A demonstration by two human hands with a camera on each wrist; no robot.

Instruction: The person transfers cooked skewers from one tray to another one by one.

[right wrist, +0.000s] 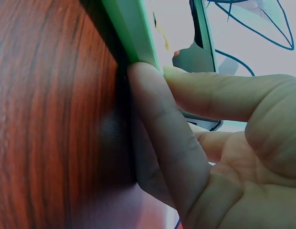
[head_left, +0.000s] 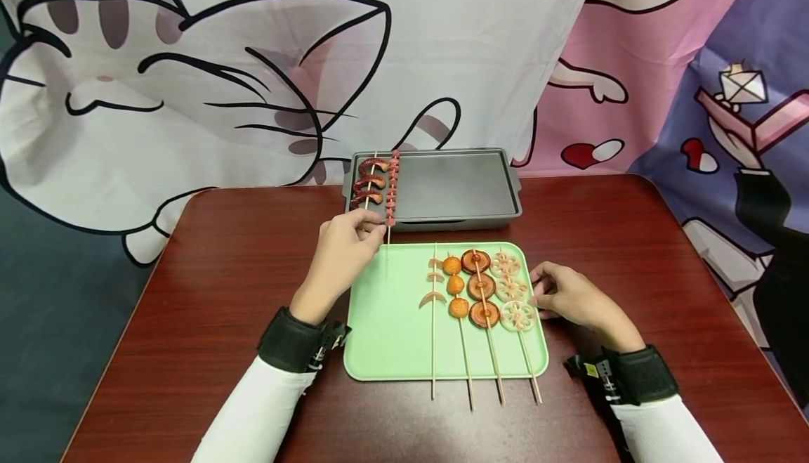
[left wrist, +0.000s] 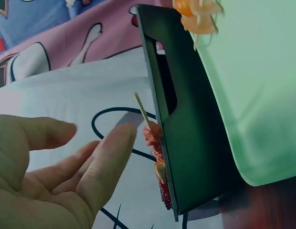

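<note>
Head view: left hand (head_left: 344,249) sits at the near left corner of the grey grill pan (head_left: 442,185), fingers loosely bent, fingertips at the near ends of two skewers lying across the pan's left side. Whether it pinches a stick cannot be told from this view; the left wrist view shows the fingers (left wrist: 107,162) relaxed and apart with nothing between them, the tip of a stick just beyond. The two skewers on the pan are a curled red sausage skewer (head_left: 369,183) at far left and a pink-red small-piece skewer (head_left: 392,185) just beside it on the right, both running near to far, sticks overhanging the pan's near rim. Right hand (head_left: 565,294) rests on the table at the right edge of the green tray (head_left: 385,322); the right wrist view shows straight fingers (right wrist: 162,129) pressed against the tray's rim, holding nothing. On the tray, right half, four skewers lie side by side, sticks pointing near and overhanging the near edge: from left, a pale crescent-slice skewer (head_left: 433,287), an orange ball skewer (head_left: 456,286), a brown mushroom skewer (head_left: 480,287), and a lotus-root slice skewer (head_left: 512,291) nearest the right hand. Tray sits just near of the pan, both on a dark red wooden table (head_left: 221,294). Cartoon cat cloth (head_left: 189,83) hangs behind. Black wrist straps (head_left: 293,340) over white sleeves on both arms.
</note>
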